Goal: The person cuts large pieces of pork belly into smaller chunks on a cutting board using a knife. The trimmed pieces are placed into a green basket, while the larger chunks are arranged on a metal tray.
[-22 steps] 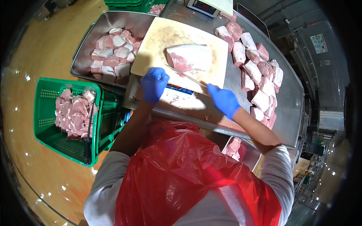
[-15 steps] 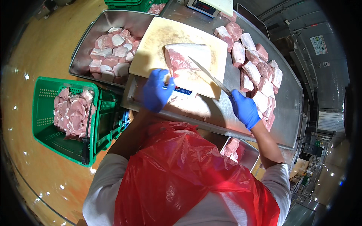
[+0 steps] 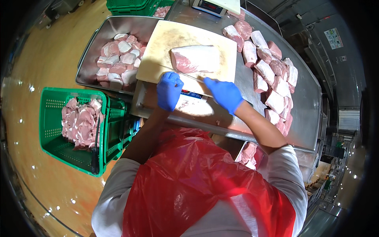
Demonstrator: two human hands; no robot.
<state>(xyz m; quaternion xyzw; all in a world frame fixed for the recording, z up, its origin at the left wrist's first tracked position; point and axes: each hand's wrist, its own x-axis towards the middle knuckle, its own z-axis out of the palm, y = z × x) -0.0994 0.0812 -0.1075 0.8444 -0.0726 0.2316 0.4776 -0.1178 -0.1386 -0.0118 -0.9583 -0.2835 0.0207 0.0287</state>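
A pale pink piece of meat with a white fat layer (image 3: 195,58) lies on a cream cutting board (image 3: 158,43). In my right hand (image 3: 227,94), blue-gloved and closed around the handle, is a knife (image 3: 194,78). Its thin blade points left along the meat's near side; the handle is hidden by the glove. My left hand (image 3: 169,91), also blue-gloved, is curled into a fist at the board's near edge, close to the blade. Whatever its fingers hold, if anything, is hidden. A scale with a blue display panel (image 3: 192,94) shows under the board's near edge.
Left of the board stands a metal tub (image 3: 87,59) of cut meat pieces. Nearer is a green crate (image 3: 47,134) of meat trimmings. Several meat blocks (image 3: 272,73) are piled on the steel table (image 3: 306,114) at right. A second scale (image 3: 209,8) stands at the back.
My right hand has moved left with the knife, from beside the board to its near edge. The blade has left the meat's top. My left hand's fingers have curled in.
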